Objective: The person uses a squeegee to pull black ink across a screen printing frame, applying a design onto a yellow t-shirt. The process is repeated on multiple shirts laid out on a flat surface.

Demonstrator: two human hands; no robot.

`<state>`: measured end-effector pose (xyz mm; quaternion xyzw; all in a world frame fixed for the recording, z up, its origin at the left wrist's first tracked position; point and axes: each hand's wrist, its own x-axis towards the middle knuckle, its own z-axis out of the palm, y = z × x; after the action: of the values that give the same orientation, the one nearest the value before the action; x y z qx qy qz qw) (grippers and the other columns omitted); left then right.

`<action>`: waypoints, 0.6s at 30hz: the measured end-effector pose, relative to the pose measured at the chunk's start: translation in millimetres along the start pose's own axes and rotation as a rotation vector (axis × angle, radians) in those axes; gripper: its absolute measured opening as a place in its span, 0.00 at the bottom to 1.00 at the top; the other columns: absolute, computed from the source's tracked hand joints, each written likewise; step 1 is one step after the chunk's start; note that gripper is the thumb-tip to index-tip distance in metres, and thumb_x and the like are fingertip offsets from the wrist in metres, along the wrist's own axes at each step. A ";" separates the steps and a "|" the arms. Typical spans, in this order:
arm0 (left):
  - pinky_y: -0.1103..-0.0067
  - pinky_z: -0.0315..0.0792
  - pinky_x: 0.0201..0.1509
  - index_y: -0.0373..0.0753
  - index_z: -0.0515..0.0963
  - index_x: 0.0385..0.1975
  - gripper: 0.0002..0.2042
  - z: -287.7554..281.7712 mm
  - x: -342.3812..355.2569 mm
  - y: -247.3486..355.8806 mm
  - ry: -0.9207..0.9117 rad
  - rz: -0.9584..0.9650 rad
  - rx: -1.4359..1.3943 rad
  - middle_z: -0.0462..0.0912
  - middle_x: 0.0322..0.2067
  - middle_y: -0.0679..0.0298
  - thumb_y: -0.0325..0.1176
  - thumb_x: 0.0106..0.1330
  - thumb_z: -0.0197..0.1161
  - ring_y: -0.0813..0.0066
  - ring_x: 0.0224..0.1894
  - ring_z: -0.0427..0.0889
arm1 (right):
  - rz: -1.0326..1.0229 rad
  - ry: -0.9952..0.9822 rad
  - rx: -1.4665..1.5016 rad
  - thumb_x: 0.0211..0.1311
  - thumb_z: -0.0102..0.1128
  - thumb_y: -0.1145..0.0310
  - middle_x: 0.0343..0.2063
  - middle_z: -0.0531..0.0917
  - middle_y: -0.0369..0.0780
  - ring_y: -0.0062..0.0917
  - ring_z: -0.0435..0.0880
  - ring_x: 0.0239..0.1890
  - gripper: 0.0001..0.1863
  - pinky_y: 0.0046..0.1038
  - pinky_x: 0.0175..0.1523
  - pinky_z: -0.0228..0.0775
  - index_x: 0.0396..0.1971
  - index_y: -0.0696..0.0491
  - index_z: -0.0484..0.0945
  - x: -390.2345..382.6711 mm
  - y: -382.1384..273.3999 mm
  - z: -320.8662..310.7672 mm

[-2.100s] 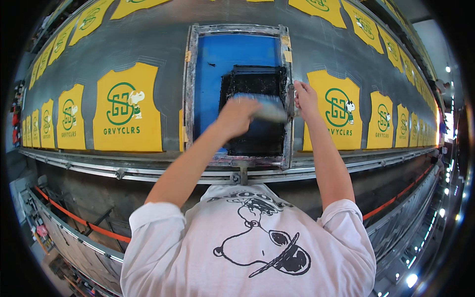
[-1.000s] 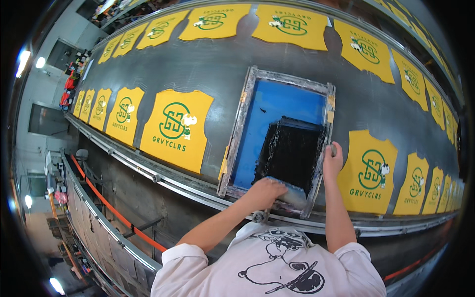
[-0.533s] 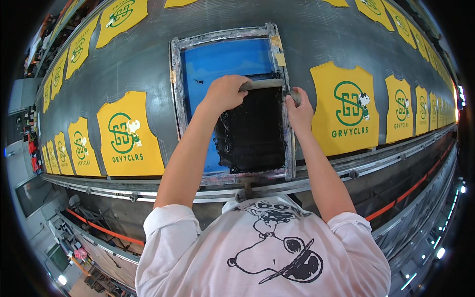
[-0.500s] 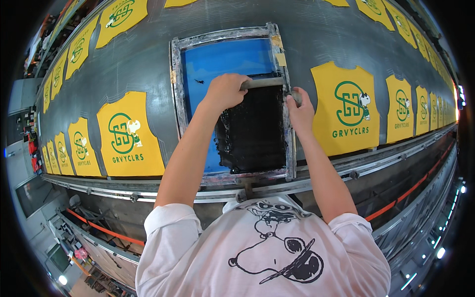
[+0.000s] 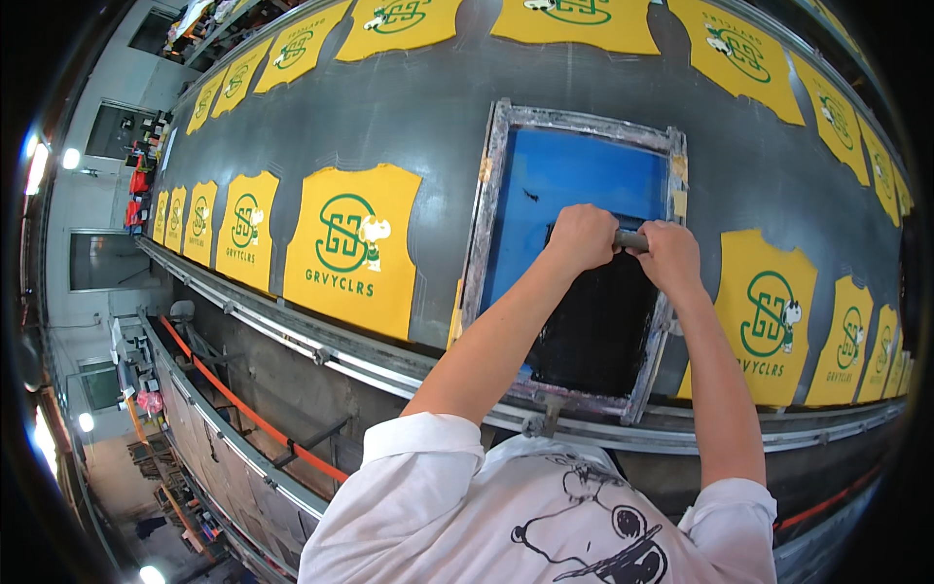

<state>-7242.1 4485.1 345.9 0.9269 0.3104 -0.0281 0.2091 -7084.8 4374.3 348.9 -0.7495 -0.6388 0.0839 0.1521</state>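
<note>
Squeegee (image 5: 630, 238) — long axis crosswise on screen (image 5: 574, 185), left hand (image 5: 581, 237) and right hand (image 5: 669, 257) both clenched around its handle, black ink nearside.

Squeegee (image 5: 630, 238): mostly hidden inside left hand (image 5: 582, 237) and right hand (image 5: 669, 256) (blade unseen). Garment beneath screen frame (image 5: 491, 195): covered. Far yellow shirts (image 5: 190, 216): prints too small.

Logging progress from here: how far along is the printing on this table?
Done: yellow garments on both sides show green logos. In hand: left hand and right hand grip the squeegee mid-screen, black ink below it. Left: upper blue mesh not yet swept.
</note>
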 end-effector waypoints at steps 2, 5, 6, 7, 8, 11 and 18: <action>0.61 0.79 0.40 0.47 0.86 0.29 0.07 13.0 -20.9 5.3 0.013 0.022 0.013 0.87 0.30 0.56 0.40 0.55 0.71 0.53 0.36 0.87 | -0.016 0.043 -0.046 0.49 0.75 0.65 0.28 0.82 0.43 0.41 0.82 0.35 0.13 0.43 0.42 0.73 0.28 0.54 0.79 -28.7 -17.2 2.8; 0.62 0.79 0.40 0.47 0.86 0.29 0.06 28.0 -70.1 18.5 -0.011 0.042 -0.033 0.87 0.30 0.56 0.38 0.55 0.69 0.53 0.36 0.87 | -0.086 0.074 -0.001 0.46 0.73 0.69 0.28 0.80 0.41 0.40 0.81 0.34 0.12 0.42 0.40 0.71 0.28 0.52 0.78 -82.5 -25.7 20.8; 0.62 0.80 0.41 0.47 0.86 0.32 0.07 33.4 -89.4 24.4 -0.033 0.027 -0.045 0.87 0.32 0.57 0.36 0.53 0.69 0.54 0.38 0.87 | -0.077 0.061 0.015 0.46 0.71 0.71 0.28 0.80 0.41 0.39 0.81 0.35 0.11 0.41 0.41 0.71 0.28 0.52 0.78 -102.3 -33.4 25.2; 0.63 0.80 0.42 0.47 0.86 0.35 0.10 38.3 -108.2 30.0 -0.058 0.013 -0.055 0.88 0.34 0.58 0.34 0.52 0.68 0.55 0.39 0.87 | -0.075 0.068 0.024 0.45 0.70 0.71 0.28 0.80 0.41 0.39 0.81 0.35 0.10 0.41 0.42 0.71 0.28 0.52 0.77 -122.2 -41.5 29.3; 0.63 0.80 0.43 0.47 0.85 0.38 0.12 43.3 -127.7 35.5 -0.043 0.013 -0.072 0.88 0.36 0.59 0.33 0.52 0.68 0.56 0.41 0.87 | -0.070 0.073 0.031 0.44 0.69 0.71 0.28 0.80 0.41 0.38 0.81 0.34 0.10 0.40 0.42 0.71 0.28 0.51 0.77 -140.3 -49.0 32.3; 0.65 0.81 0.45 0.47 0.84 0.45 0.20 58.6 -167.5 41.7 0.004 0.065 -0.134 0.88 0.42 0.62 0.29 0.49 0.68 0.57 0.45 0.87 | -0.080 0.124 0.031 0.44 0.65 0.71 0.28 0.78 0.39 0.35 0.80 0.35 0.09 0.38 0.42 0.70 0.27 0.51 0.76 -183.3 -69.1 37.4; 0.63 0.79 0.41 0.49 0.88 0.35 0.09 7.5 -131.1 32.6 -0.062 0.069 -0.138 0.88 0.33 0.58 0.41 0.57 0.71 0.54 0.38 0.86 | -0.121 -0.026 0.117 0.49 0.70 0.67 0.28 0.80 0.40 0.36 0.81 0.36 0.11 0.38 0.41 0.72 0.28 0.52 0.77 -131.6 -54.9 -6.7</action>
<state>-7328.1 4384.7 375.0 0.9192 0.2725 -0.0282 0.2828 -7156.1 4251.7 364.6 -0.6981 -0.6789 0.1214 0.1922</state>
